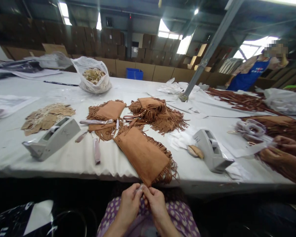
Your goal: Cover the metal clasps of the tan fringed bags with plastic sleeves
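Note:
A brown suede pouch with fringe [144,154] lies slanted at the table's front edge, its near corner reaching down to my fingers. My left hand [130,201] is closed in a pinch on a small, pale, shiny bit that is too small to name. Against it, my right hand [155,201] is closed too, thumb and fingers pinching at the pouch's corner. Behind lie another fringed pouch [111,110] and a heap of fringed pouches [160,112]. Wrapped straps [96,150] rest left of the near pouch.
Grey tape dispensers stand left [55,136] and right [210,149]. Tan tags with strings [49,117] lie at left, a plastic bag [95,87] behind them. A co-worker's hands [283,154] handle white material at right. A metal post [207,54] rises from the table.

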The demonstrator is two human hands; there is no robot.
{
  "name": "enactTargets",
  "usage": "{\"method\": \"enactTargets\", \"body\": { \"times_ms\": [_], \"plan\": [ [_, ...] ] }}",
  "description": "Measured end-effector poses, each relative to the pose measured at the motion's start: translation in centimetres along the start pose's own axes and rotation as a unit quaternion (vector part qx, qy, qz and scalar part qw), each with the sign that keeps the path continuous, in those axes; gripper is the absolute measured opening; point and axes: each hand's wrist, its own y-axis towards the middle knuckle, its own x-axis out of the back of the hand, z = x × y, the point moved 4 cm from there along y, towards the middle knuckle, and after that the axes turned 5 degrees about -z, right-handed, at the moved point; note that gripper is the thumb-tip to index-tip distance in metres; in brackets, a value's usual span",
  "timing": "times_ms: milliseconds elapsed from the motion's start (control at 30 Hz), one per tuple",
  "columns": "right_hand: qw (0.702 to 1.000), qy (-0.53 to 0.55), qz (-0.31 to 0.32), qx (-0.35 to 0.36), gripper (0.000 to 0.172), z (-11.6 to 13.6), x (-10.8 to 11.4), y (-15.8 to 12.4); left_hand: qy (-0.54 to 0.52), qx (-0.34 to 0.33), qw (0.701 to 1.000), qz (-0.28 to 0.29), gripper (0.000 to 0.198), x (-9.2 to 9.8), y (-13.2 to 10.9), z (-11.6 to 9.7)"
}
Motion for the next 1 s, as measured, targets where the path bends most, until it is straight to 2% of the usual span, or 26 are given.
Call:
{"method": "enactTargets", "body": {
  "times_ms": [100,200,300,400,467,533,633,800,933,1000],
  "plan": [
    [0.999,0.016,-0.011,0.029,0.051,-0.2,0.0,0.2,-0.027,0.056,0.998,0.003,0.032,-0.4,-0.1,0.1],
    [0.999,0.016,-0.031,0.039,0.051,-0.1,0.1,0.2,-0.018,0.07,0.997,-0.028,0.031,-0.5,-0.5,0.1],
    [0.999,0.005,-0.034,0.041,0.051,0.1,0.1,0.1,0.025,0.022,0.997,-0.064,0.036,-0.5,-1.0,-0.1],
    [0.998,-0.003,-0.035,0.046,0.051,0.4,0.1,-0.1,0.061,-0.058,0.995,-0.063,0.038,-0.5,-1.3,-0.3],
    [0.998,-0.007,-0.034,0.052,0.05,0.5,0.2,-0.1,0.056,-0.073,0.994,-0.062,0.037,-0.4,-1.2,-0.3],
    [0.998,-0.016,-0.029,0.06,0.05,0.5,0.3,0.0,0.026,-0.033,0.997,-0.058,0.037,-0.3,-0.9,0.1],
    [0.996,-0.038,-0.005,0.084,0.048,0.8,0.6,0.2,-0.084,0.086,0.992,-0.027,0.039,-0.7,-0.3,0.9],
    [0.992,-0.052,0.06,0.102,0.042,1.7,1.3,0.2,-0.306,0.232,0.923,0.003,0.041,-1.7,0.1,1.3],
    [0.99,-0.045,0.096,0.09,0.038,2.3,1.5,0.0,-0.359,0.291,0.887,0.006,0.042,-1.7,0.1,1.1],
    [0.992,-0.052,0.088,0.078,0.035,2.3,1.5,-0.1,-0.37,0.308,0.877,0.01,0.042,-1.6,0.0,1.0]
  ]
}}
